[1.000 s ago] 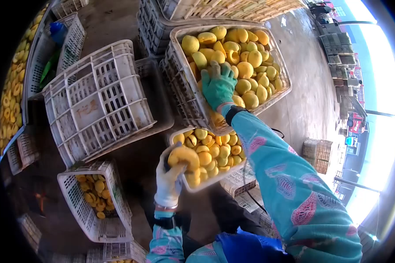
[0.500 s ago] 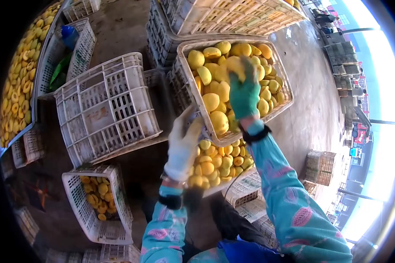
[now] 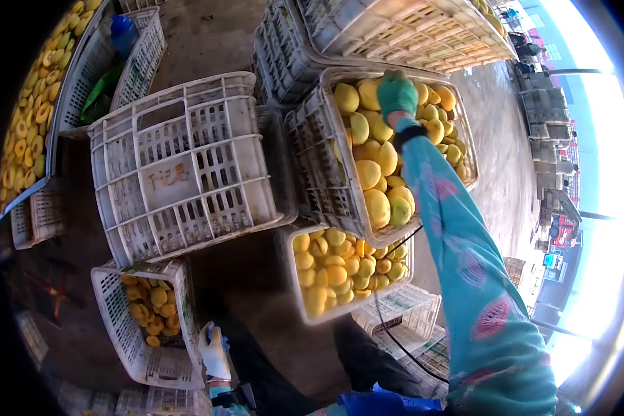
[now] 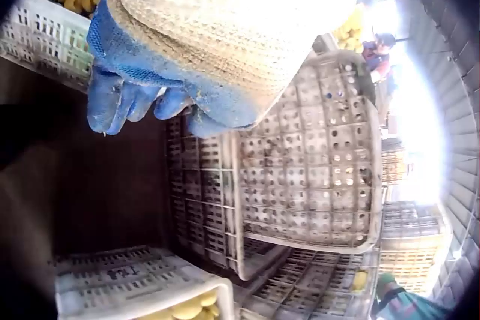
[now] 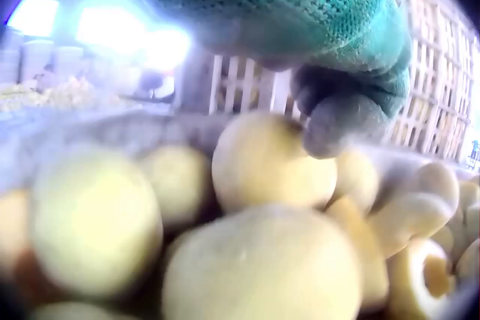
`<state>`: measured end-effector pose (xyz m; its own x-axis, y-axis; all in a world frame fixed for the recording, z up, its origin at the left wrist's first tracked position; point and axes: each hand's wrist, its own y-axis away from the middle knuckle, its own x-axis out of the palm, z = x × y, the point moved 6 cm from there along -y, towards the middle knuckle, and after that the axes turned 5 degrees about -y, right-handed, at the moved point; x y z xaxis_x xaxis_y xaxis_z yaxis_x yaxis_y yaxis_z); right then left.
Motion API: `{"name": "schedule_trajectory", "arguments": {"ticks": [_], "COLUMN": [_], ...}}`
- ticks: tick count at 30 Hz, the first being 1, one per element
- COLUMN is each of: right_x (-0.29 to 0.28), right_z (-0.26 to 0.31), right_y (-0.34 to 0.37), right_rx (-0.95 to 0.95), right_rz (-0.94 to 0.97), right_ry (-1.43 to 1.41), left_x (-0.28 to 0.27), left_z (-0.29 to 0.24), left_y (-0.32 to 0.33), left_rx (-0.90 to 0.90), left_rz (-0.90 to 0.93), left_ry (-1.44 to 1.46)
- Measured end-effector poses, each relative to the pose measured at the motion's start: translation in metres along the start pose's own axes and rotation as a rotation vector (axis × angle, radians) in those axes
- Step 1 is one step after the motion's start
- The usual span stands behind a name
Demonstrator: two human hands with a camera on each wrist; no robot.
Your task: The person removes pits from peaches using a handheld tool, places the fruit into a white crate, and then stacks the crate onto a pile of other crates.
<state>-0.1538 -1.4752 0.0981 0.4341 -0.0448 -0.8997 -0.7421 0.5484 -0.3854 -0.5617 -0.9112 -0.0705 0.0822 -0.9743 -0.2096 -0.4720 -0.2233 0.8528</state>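
Observation:
In the head view, my right hand [image 3: 397,96], in a green glove, reaches to the far side of a white crate [image 3: 473,163] heaped with yellow peaches [image 3: 378,206]. Its fingers curl down, and in the right wrist view the fingertips [image 5: 341,125] come right at a peach [image 5: 262,159]; I cannot tell whether they grip it. My left hand [image 3: 216,355], in a white glove with blue-coated fingers, hangs low beside a tilted crate [image 3: 112,305] with peach halves at its bottom. The left wrist view shows these fingers [image 4: 105,106] loosely curled, with nothing in them.
Below the heaped crate sits a smaller white basket [image 3: 305,313] of peaches. An upturned crate [image 3: 180,170] stands to the left, a crate stack [image 3: 409,31] behind. A long trough of peaches [image 3: 31,139] runs along the far left. A black cord [image 3: 395,340] hangs near my right arm.
My left hand, which held a peach over the smaller basket, let it go and dropped down left. My right hand moved from the middle of the heaped crate to its far side.

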Motion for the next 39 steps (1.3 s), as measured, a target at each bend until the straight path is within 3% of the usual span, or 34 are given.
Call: {"name": "schedule_trajectory", "arguments": {"ticks": [3, 5, 7, 8, 9, 11, 12, 14, 15, 18, 19, 20, 21, 22, 23, 24, 25, 26, 29, 33, 37, 39], "right_x": [0.036, 0.045, 0.086, 0.089, 0.078, 0.038, -0.003, -0.079, -0.098, -0.074, -0.085, -0.064, -0.029, 0.008, 0.043, 0.092, 0.140, 0.170, 0.231, 0.275, 0.293, 0.273], "right_z": [0.005, 0.000, -0.013, -0.028, -0.033, -0.020, 0.008, 0.089, 0.123, 0.183, 0.272, 0.305, 0.326, 0.348, 0.369, 0.390, 0.408, 0.430, 0.481, 0.499, 0.475, 0.448], "right_y": [0.003, 0.014, 0.009, 0.011, 0.016, 0.020, 0.038, 0.129, 0.196, 0.433, 0.493, 0.545, 0.589, 0.628, 0.661, 0.690, 0.718, 0.735, 0.784, 0.841, 0.846, 0.819], "right_rx": [-0.190, -0.140, -0.324, -0.433, -0.491, -0.538, -0.494, -0.346, -0.295, -0.276, -0.333, -0.406, -0.501, -0.505, -0.825, -0.532, -0.621, -0.533, -0.848, -1.012, -1.063, -0.734], "right_rz": [0.090, -0.166, 0.376, 0.440, 0.434, 0.403, 0.375, 0.424, 0.546, 1.328, 1.510, 1.595, 1.562, 1.516, 1.281, 1.431, 1.355, 1.465, 1.314, 1.338, 1.516, 1.463], "right_ry": [0.318, 0.303, 0.835, 0.751, 0.569, 0.148, -0.082, -0.486, -0.639, -0.887, -0.918, -0.845, -0.854, -0.918, -0.970, -0.867, -0.771, -0.567, -0.428, -0.366, -0.228, -0.541], "left_x": [-0.019, -0.014, -0.001, -0.009, -0.023, -0.071, -0.098, -0.152, -0.168, -0.223, -0.237, -0.249, -0.264, -0.278, -0.287, -0.289, -0.294, -0.294, -0.295, -0.290, -0.301, -0.310], "left_z": [0.026, 0.041, 0.028, 0.045, 0.055, 0.059, 0.056, 0.061, 0.071, 0.089, 0.092, 0.093, 0.102, 0.090, 0.082, 0.065, 0.082, 0.103, 0.098, 0.101, 0.121, 0.132], "left_y": [-0.013, -0.003, 0.007, 0.000, -0.011, -0.021, -0.022, -0.042, -0.055, -0.096, -0.113, -0.129, -0.158, -0.178, -0.205, -0.225, -0.265, -0.298, -0.326, -0.349, -0.347, -0.343], "left_rx": [0.045, -0.138, -0.157, -0.174, -0.049, 0.218, 0.253, 0.262, 0.230, 0.067, -0.033, -0.021, 0.042, -0.032, -0.105, -0.117, -0.078, -0.036, -0.073, -0.200, -0.047, 0.097], "left_rz": [-0.048, -0.034, 0.022, 0.049, -0.037, -0.305, -0.428, -0.602, -0.665, -0.751, -0.726, -0.830, -0.861, -0.796, -0.677, -0.591, -0.594, -0.589, -0.569, -0.594, -0.451, -0.398], "left_ry": [-0.141, 0.006, 0.070, 0.034, -0.069, -0.307, -0.374, -0.460, -0.469, -0.390, -0.463, -0.561, -0.622, -0.665, -0.802, -1.040, -1.150, -1.264, -1.117, -1.185, -1.221, -1.220]}}
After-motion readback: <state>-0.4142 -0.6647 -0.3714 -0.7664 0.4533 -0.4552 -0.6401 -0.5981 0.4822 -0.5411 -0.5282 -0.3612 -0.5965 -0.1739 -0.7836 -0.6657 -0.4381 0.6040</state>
